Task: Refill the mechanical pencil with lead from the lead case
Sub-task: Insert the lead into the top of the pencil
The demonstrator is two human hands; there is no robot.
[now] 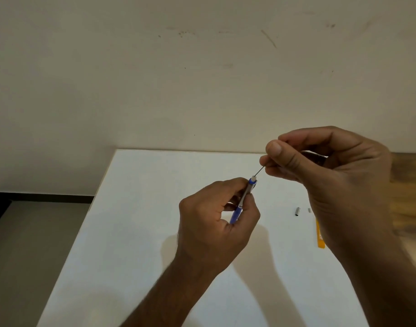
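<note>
Left hand [216, 223]: grips the blue mechanical pencil [243, 200], open end up.
Right hand [329, 175]: pinches a lead [259, 172] at that opening.
Lead case [319, 237]: orange, near bench [143, 208] right edge.

Over the middle of the desk [141, 232], the left hand [216, 230] is raised with the pencil [243, 200] upright in it, open end uppermost. Up and to the right sits the right hand [329, 175], above the desk's far edge, and the lead [259, 171] slants down from its fingertips to the pencil's top. On the desk toward the right edge lies the cap [297, 211], a smaller piece [309, 210] just right of it, and the lead case [319, 237] nearer, partly behind the right wrist.
</note>
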